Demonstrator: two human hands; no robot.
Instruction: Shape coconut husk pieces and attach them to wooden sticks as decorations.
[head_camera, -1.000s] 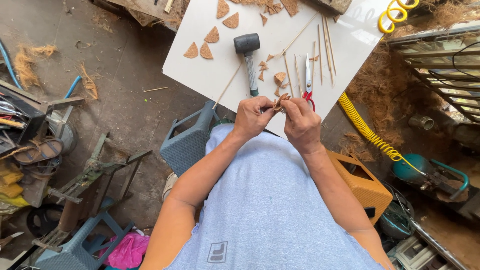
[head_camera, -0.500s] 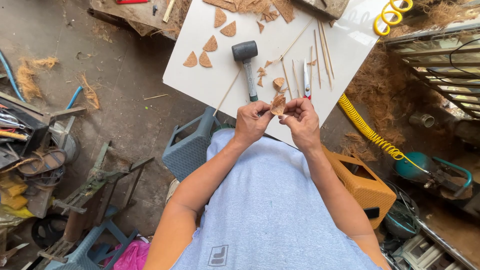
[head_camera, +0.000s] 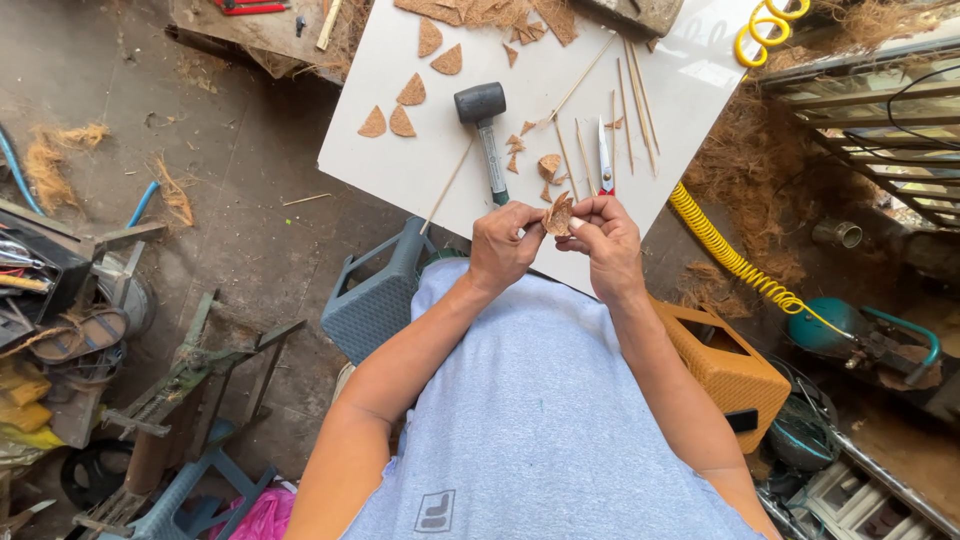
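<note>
— What do you have in hand?

— I hold a brown husk piece between both hands, just above the near edge of the white desk. My left hand pinches its left side, fingers closed on it; my right hand grips its right side, fingers curled tight.

— And near the husk piece?

— A black mallet lies just beyond it on the desk, thin sticks and small scissors to its right, triangular husk chips farther left.

Mallet on the board, sticks right of it, triangular pieces left
</note>
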